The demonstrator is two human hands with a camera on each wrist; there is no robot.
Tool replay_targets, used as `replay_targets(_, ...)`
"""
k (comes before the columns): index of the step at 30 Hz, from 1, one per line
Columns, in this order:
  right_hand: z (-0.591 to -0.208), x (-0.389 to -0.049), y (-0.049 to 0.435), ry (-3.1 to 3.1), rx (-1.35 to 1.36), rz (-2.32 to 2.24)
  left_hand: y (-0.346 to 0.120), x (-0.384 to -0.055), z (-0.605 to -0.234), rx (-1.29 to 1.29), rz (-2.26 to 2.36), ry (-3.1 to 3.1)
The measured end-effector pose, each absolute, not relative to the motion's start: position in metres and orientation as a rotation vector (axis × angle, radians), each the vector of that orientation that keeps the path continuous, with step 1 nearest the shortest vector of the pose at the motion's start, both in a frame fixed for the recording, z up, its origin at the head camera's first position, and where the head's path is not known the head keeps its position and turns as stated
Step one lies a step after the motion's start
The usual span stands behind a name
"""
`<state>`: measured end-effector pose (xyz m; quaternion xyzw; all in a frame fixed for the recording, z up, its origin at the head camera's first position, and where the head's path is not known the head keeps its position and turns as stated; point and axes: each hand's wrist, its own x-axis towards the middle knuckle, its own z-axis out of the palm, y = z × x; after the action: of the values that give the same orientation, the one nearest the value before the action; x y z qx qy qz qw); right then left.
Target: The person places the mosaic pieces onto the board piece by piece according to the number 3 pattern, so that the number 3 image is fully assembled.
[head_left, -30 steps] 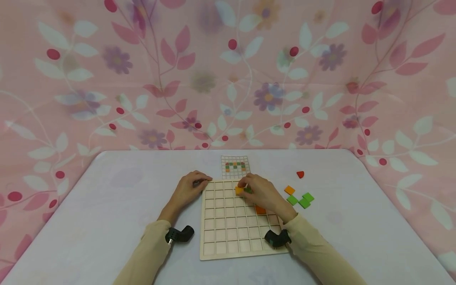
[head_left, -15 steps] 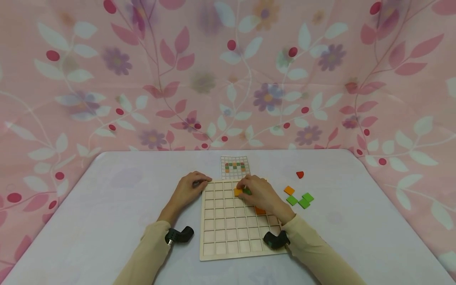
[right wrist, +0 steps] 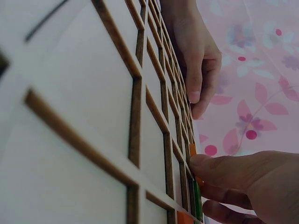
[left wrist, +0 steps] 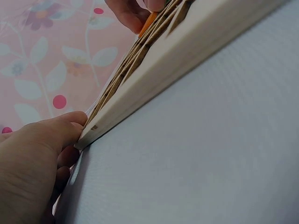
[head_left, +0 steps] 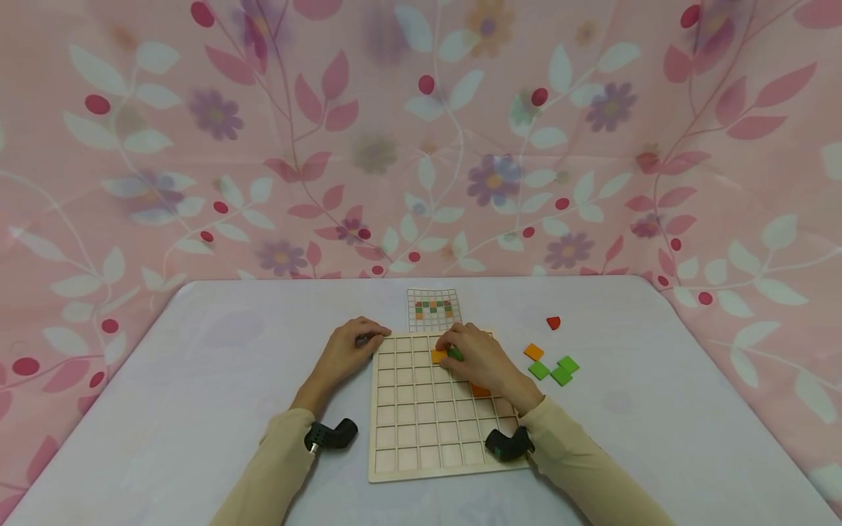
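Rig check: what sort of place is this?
Likely an indoor, staged recording spot: a white-covered table, a pink floral fabric-like backdrop behind it, and curved black devices worn at both wrists.

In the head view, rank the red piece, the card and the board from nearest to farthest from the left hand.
1. Board: its far left corner touches the left hand.
2. Card: just past the board's far edge.
3. Red piece: farthest, right of the card.
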<state>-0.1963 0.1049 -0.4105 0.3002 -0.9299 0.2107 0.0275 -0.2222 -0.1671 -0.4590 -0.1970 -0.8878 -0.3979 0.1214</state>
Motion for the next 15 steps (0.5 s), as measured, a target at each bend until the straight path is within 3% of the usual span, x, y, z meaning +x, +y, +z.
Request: replay_targets(15, -0.4083, -0.1948, 0.1041, -2.888, 0.918, 0.670, -0.1668, -0.2219, -0.4590, -0.568, -1.174, -2.586)
